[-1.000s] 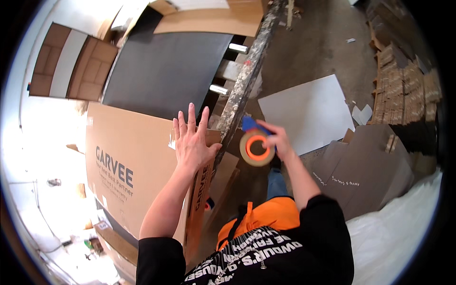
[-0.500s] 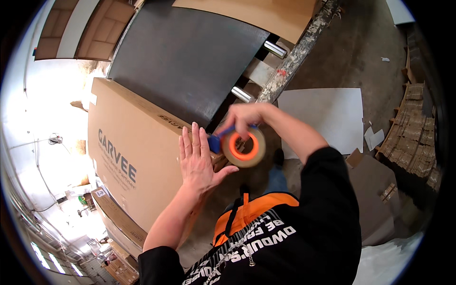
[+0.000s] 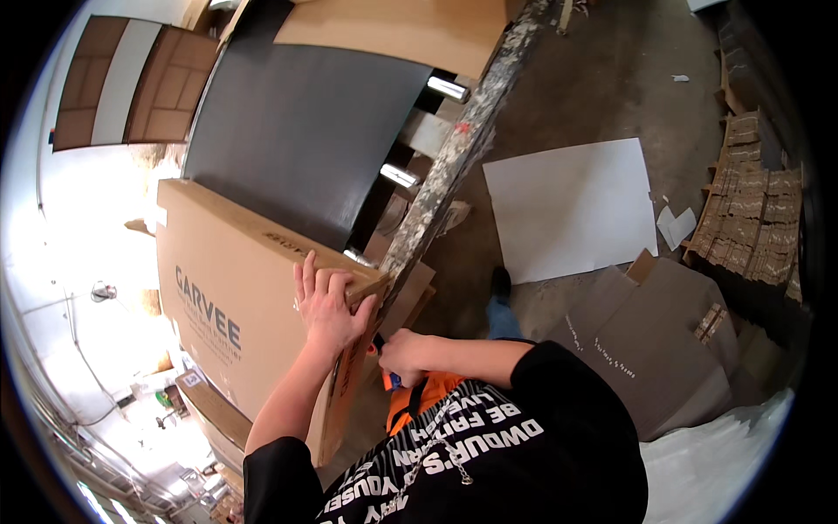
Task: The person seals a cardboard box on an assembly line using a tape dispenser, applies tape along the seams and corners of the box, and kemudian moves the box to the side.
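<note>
A large brown cardboard box (image 3: pixel 253 271) stands on edge at the left, at the near end of the conveyor. My left hand (image 3: pixel 326 310) grips its upper near corner, the fingers bent over the top edge and the thumb on the end face. Lower down, close to that narrow end face, my right hand (image 3: pixel 406 356) is closed round a tape dispenser (image 3: pixel 392 381). Just a blue and red-orange bit of the dispenser shows; my hand hides the rest, and I cannot tell whether its tape touches the box.
Beyond the box runs a dark conveyor belt (image 3: pixel 297 122) with a paint-worn side rail (image 3: pixel 436 183). A cardboard sheet (image 3: pixel 401 31) lies over its far part. On the floor at right are a white sheet (image 3: pixel 572 214), flattened cardboard (image 3: pixel 646 341) and stacked folded cardboard (image 3: pixel 759 192).
My right hand has moved down from the box's top corner, taking the tape dispenser along its end face. My left fingers, earlier stretched flat, now bend over the top edge.
</note>
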`<action>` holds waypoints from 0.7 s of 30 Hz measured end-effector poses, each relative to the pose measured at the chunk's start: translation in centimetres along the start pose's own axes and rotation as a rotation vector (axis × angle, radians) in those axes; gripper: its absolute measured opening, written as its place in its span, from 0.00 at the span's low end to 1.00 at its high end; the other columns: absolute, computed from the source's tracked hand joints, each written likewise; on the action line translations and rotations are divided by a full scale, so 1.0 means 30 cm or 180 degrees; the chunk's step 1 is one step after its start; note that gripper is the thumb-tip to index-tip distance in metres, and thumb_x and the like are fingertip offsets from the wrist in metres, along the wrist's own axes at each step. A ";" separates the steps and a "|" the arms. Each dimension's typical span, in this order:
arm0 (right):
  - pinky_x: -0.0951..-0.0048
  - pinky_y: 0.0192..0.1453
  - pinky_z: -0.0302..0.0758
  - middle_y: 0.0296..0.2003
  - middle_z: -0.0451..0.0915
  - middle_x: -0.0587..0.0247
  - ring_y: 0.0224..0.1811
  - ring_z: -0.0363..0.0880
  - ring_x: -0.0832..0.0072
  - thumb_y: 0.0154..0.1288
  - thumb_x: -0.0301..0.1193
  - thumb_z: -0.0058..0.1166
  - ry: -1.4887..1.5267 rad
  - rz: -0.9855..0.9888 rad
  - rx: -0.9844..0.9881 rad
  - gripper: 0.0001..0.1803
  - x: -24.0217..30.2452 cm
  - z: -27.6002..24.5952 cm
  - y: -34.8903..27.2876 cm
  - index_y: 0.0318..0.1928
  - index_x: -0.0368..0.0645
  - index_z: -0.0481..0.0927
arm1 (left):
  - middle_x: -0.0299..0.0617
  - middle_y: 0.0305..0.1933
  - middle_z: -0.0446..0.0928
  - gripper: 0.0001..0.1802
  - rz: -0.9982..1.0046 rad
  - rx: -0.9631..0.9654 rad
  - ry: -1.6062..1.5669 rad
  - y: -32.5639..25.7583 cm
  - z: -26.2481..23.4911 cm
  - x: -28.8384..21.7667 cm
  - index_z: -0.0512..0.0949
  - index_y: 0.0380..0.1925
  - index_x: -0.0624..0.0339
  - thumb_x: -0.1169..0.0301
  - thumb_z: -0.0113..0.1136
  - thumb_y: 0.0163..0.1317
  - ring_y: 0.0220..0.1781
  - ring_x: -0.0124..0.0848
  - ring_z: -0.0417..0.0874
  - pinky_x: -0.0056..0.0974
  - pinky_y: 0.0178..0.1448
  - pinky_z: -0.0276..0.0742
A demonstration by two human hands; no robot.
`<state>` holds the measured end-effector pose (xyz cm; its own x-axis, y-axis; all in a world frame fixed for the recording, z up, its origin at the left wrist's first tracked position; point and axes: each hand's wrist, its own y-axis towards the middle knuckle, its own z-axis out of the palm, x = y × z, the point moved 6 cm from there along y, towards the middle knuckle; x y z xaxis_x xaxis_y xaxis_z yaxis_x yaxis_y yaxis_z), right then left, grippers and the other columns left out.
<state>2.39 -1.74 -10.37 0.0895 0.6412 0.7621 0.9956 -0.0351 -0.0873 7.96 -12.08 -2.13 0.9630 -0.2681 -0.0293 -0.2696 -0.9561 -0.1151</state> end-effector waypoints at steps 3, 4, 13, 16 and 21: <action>0.57 0.48 0.79 0.43 0.83 0.57 0.45 0.82 0.55 0.36 0.37 0.60 0.1069 0.0819 -0.0187 0.30 -0.102 -0.013 -0.211 0.48 0.57 0.84 | 0.46 0.47 0.74 0.24 -0.0006 -0.0115 -0.0095 0.008 -0.025 -0.019 0.76 0.37 0.56 0.57 0.72 0.43 0.71 0.55 0.60 0.60 0.77 0.46; 0.57 0.48 0.79 0.51 0.79 0.59 0.46 0.82 0.56 0.38 0.38 0.60 0.1162 0.1121 -0.0552 0.29 -0.157 -0.025 -0.307 0.49 0.58 0.84 | 0.46 0.47 0.73 0.23 -0.0035 -0.0185 -0.0128 0.007 -0.024 -0.017 0.77 0.36 0.55 0.60 0.74 0.40 0.71 0.53 0.61 0.60 0.77 0.47; 0.56 0.50 0.77 0.49 0.77 0.57 0.48 0.80 0.56 0.38 0.34 0.60 0.0378 0.3501 -0.1282 0.28 -0.393 -0.140 -1.055 0.49 0.53 0.84 | 0.40 0.39 0.77 0.14 0.0042 -0.0184 -0.0263 0.005 -0.016 0.001 0.81 0.27 0.52 0.62 0.73 0.40 0.67 0.48 0.66 0.62 0.78 0.45; 0.59 0.53 0.77 0.55 0.76 0.60 0.51 0.79 0.55 0.37 0.38 0.62 0.0761 0.3683 -0.2094 0.32 -0.396 -0.131 -1.209 0.52 0.55 0.83 | 0.40 0.34 0.78 0.10 0.0077 -0.0303 -0.0398 -0.001 -0.020 -0.003 0.81 0.23 0.53 0.63 0.70 0.42 0.61 0.45 0.72 0.64 0.77 0.43; 0.61 0.59 0.75 0.62 0.72 0.63 0.55 0.78 0.56 0.39 0.41 0.64 0.1380 0.3884 -0.2578 0.36 -0.458 -0.096 -1.417 0.57 0.57 0.79 | 0.37 0.20 0.76 0.10 0.0960 0.0554 -0.0285 0.296 0.066 -0.168 0.79 0.13 0.53 0.64 0.67 0.45 0.39 0.37 0.82 0.59 0.74 0.56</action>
<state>-41.09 -11.27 -15.29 0.6994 -0.3508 0.6228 0.0447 -0.8481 -0.5279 0.73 -18.99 -4.98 0.8386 -0.5163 -0.1736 -0.5447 -0.7989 -0.2553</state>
